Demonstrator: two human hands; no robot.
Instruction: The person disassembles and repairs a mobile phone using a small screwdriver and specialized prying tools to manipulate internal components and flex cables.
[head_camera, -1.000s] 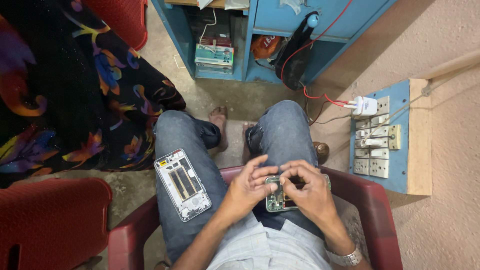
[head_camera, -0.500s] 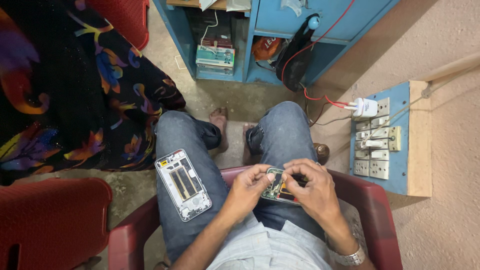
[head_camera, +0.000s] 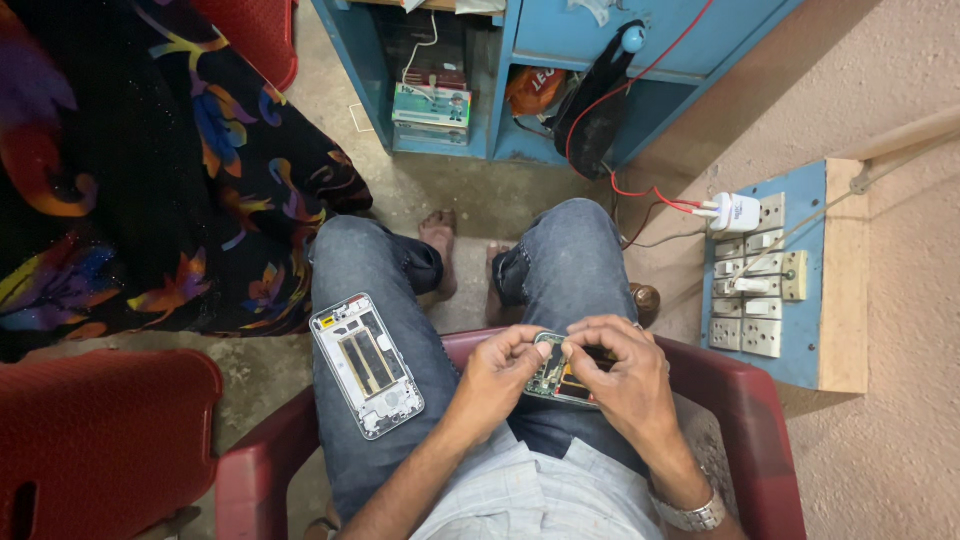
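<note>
I sit in a dark red plastic chair (head_camera: 740, 400) and look down at my lap. Both hands hold an opened phone body (head_camera: 560, 378) with bare circuit parts, over my right thigh. My left hand (head_camera: 500, 375) grips its left edge. My right hand (head_camera: 620, 375) covers its right side, with the fingertips pinched at its top end. A white phone frame (head_camera: 366, 364) with two dark slots lies flat on my left thigh, apart from both hands.
A person in a black flowered garment (head_camera: 150, 170) sits at the left. Another red chair (head_camera: 90, 440) stands at the lower left. A blue cabinet (head_camera: 560, 60) with boxes is ahead. A blue switchboard (head_camera: 765, 280) with a white plug and red wire hangs at the right.
My hands have lifted the phone body slightly and shifted it toward my knees. My right fingertips have moved to its top end. The white frame has stayed on my left thigh.
</note>
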